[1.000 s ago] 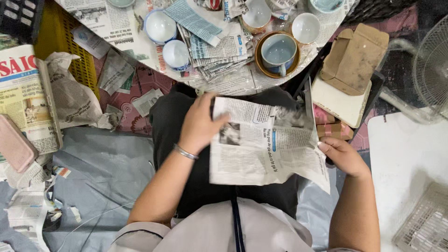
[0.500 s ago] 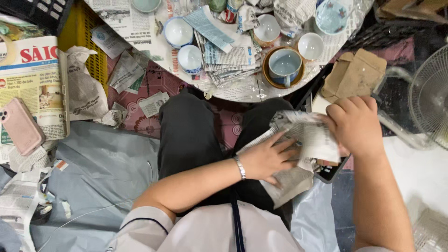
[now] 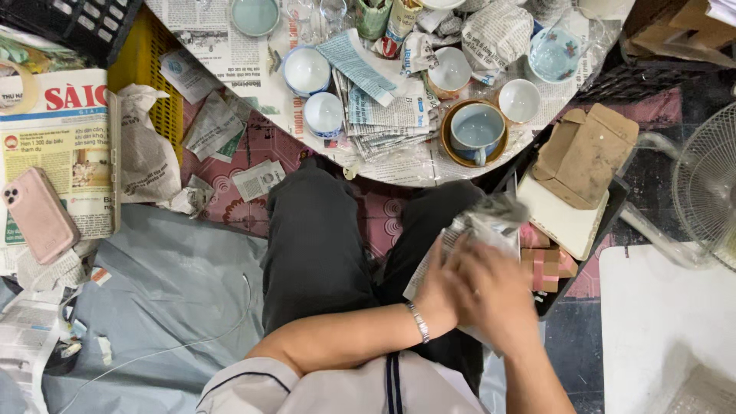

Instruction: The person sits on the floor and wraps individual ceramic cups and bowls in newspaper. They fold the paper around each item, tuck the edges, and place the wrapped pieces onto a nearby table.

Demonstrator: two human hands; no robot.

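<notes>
The round surface (image 3: 452, 172) at the far side is spread with newspaper, so its cups and bowls sit cushioned. A blue cup on a brown saucer (image 3: 477, 132) stands nearest my knees. Grey sheeting (image 3: 169, 276) covers the floor on the left, with a pink phone (image 3: 38, 215) beyond it. Over my right thigh, my left hand (image 3: 441, 287) and right hand (image 3: 494, 295) press together, fingers closed around the newspaper bundle (image 3: 491, 226), keeping its wrap tight.
</notes>
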